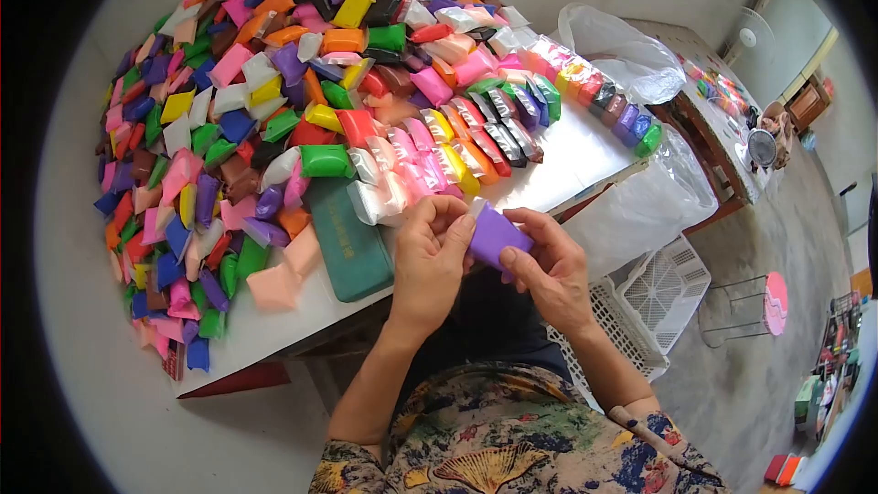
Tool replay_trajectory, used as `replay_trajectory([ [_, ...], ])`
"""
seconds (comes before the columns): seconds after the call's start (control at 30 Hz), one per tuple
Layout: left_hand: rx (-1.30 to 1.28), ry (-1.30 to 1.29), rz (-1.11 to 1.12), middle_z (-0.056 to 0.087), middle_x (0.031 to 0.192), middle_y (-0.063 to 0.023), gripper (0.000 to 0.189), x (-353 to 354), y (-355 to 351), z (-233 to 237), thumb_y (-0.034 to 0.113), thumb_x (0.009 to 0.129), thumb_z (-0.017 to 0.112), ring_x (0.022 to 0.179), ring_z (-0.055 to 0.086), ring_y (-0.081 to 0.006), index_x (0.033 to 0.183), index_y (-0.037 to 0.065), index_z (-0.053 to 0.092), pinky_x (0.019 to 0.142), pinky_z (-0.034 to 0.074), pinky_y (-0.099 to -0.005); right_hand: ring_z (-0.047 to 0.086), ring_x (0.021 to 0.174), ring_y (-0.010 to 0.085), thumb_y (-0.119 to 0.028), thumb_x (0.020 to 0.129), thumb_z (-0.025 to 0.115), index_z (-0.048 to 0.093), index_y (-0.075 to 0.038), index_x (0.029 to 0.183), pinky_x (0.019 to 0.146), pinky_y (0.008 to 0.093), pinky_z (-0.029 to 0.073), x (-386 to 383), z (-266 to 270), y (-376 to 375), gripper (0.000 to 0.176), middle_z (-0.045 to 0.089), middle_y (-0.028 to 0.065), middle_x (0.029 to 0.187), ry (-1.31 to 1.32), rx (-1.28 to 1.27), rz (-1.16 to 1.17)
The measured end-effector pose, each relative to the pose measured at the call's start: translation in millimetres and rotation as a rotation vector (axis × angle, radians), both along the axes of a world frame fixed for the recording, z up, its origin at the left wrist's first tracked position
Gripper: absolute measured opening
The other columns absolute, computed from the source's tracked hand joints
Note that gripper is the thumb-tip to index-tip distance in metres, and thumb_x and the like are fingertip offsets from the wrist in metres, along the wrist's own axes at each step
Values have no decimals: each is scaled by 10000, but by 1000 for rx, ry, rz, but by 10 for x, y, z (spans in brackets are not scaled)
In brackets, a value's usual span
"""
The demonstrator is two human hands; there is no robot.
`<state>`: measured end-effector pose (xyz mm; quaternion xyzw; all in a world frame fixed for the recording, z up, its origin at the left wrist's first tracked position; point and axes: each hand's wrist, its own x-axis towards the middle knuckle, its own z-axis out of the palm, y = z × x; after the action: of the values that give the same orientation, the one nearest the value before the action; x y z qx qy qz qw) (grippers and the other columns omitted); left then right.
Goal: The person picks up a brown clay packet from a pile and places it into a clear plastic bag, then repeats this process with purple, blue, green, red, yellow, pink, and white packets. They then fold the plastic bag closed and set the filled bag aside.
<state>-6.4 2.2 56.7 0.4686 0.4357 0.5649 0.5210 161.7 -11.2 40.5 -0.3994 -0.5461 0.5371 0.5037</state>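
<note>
Both hands hold a small purple packet point(499, 236) in front of my body, just past the table's front edge. My left hand point(433, 245) pinches its left side between thumb and fingers. On the packet's right side, my right hand point(549, 261) grips with thumb and fingertips. Beyond my hands, packets in several colours lie in neat overlapping rows point(448, 157). A dark green case point(346, 242) rests on the table to the left of my left hand, with peach packets point(274, 287) beside it.
A large heap of coloured packets point(229, 101) covers the table's left and back. Another row of packets point(611, 108) runs along the right, near clear plastic bags point(631, 55). White plastic crates point(663, 297) stand below on the right. A pink-topped stool point(775, 303) is farther right.
</note>
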Motion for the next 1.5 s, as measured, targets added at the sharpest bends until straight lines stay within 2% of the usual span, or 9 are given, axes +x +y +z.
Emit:
replay_trajectory([
  [0.13, 312, 547, 322, 606, 1036, -109, 197, 79, -149, -136, 33, 963, 592, 749, 573, -129, 1152, -20, 576, 637, 478, -273, 620, 742, 95, -139, 961, 690, 468, 30, 1308, 588, 207, 514, -37, -82, 36, 445, 626, 103, 1057, 153, -111, -92],
  [0.23, 277, 608, 222, 589, 1067, -133, 215, 103, -359, -171, 23, 919, 633, 729, 570, -155, 1123, -27, 586, 648, 482, -290, 635, 819, 107, -88, 965, 669, 466, 29, 1320, 640, 220, 547, -113, -185, 36, 426, 611, 112, 1105, 243, -65, -78],
  [0.37, 479, 884, 340, 567, 1061, -145, 254, 81, -420, -290, 34, 850, 695, 889, 585, -292, 1084, -29, 618, 788, 489, -389, 645, 902, 114, -30, 968, 634, 453, 38, 1350, 707, 237, 573, -192, -193, -16, 428, 599, 105, 1146, 304, -54, -61],
  [0.47, 445, 883, 331, 564, 1035, -149, 252, 87, -434, -289, 43, 826, 714, 954, 567, -340, 1057, -25, 639, 826, 474, -422, 645, 888, 102, -18, 967, 624, 483, 49, 1337, 718, 235, 572, -207, -223, -31, 401, 621, 90, 1125, 254, -47, -61],
  [0.73, 560, 988, 434, 570, 915, -132, 182, 110, -343, -374, 24, 802, 716, 840, 561, -329, 969, -13, 654, 727, 476, -428, 639, 747, 75, -14, 937, 667, 586, 47, 1241, 599, 230, 542, -236, -332, -44, 321, 668, 69, 988, -30, 61, -167],
  [0.93, 585, 955, 430, 557, 870, -128, 153, 73, -322, -383, -13, 781, 697, 801, 550, -328, 923, -5, 640, 704, 470, -433, 671, 700, 200, -2, 868, 722, 617, 19, 1097, 575, 292, 535, -128, -338, 30, 253, 644, 113, 868, -458, 557, -279],
  [1.13, 579, 937, 394, 549, 861, -125, 175, 24, -305, -368, -31, 760, 685, 793, 548, -330, 926, -2, 635, 702, 465, -436, 638, 670, 273, -48, 816, 753, 601, -22, 975, 581, 352, 516, -34, -287, 123, 222, 627, 110, 844, -678, 764, -230],
  [1.33, 575, 1044, 368, 544, 868, -120, 167, 10, -327, -331, 4, 773, 690, 801, 544, -322, 929, 4, 631, 713, 457, -437, 620, 612, 275, -23, 764, 765, 603, -19, 928, 542, 354, 497, 37, -264, 221, 231, 618, 105, 753, -704, 895, -170],
  [1.5, 619, 1111, 331, 533, 875, -121, 166, -22, -313, -308, 24, 787, 686, 811, 531, -318, 937, 8, 617, 731, 444, -435, 616, 658, 263, -71, 795, 736, 584, -47, 889, 601, 369, 509, 34, -320, 251, 180, 576, 86, 787, -765, 902, -161],
])
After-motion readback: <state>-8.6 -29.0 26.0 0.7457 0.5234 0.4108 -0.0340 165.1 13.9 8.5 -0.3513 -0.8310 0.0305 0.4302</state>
